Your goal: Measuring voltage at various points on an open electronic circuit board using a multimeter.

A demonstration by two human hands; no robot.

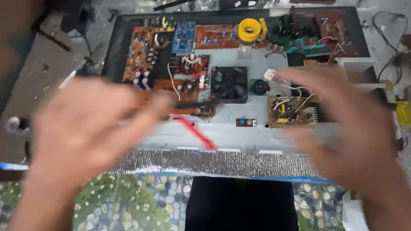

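Observation:
An open metal chassis (pixel 223 134) lies in front of me, with several brown circuit boards, a black fan (pixel 229 83) and a yellow coil (pixel 249 30) inside. My left hand (pixel 92 124) is blurred by motion over the chassis's near left part. Its fingers pinch a thin red tool (pixel 196 134), which slants down to the right over the front edge. My right hand (pixel 348 126), also blurred, hovers over the near right part next to a small brown board (pixel 289 112). Its fingers are spread and hold nothing.
The chassis rests on a grey worktop (pixel 41 76) littered with small parts and cables. A yellow object (pixel 405 112) lies at the right edge. A silvery mat edge (pixel 212 164) runs along the front, with pebble-patterned flooring (pixel 132 200) below.

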